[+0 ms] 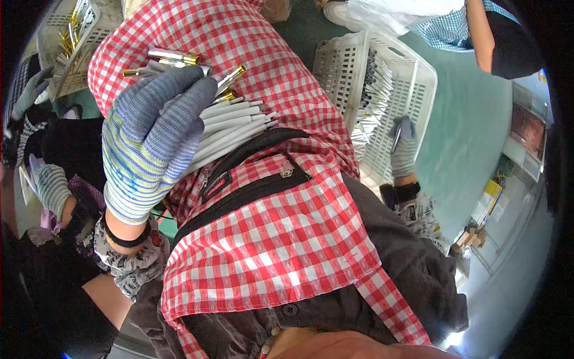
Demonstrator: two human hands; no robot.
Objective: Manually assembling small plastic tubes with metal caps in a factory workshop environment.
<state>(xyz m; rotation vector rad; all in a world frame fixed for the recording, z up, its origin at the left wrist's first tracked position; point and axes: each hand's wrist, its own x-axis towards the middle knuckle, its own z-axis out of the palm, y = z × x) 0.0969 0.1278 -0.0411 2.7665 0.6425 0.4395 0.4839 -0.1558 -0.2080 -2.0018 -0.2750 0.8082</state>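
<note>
My left hand (156, 128), in a striped knit glove with a grey-blue palm side, curls over a bunch of slim white rods (230, 128) above my lap. Gold-ended white pieces (230, 78) stick out past its fingertips, and more lie on the red checked cloth beyond. The hand hides the middle of the bunch. To the right, my right hand (404, 146), in a similar glove, is at the inner side of a white plastic basket (424, 90). Its fingers are bent together; a slim thing seems to be between them, too small to make out.
Many thin white rods with grey ends (376, 84) stand or lie in the right basket. Another basket (89, 36) with gold-ended pieces is at the far left. A co-worker's gloved hand (51, 182) is close on the left. Another person's arm (480, 36) is at the upper right.
</note>
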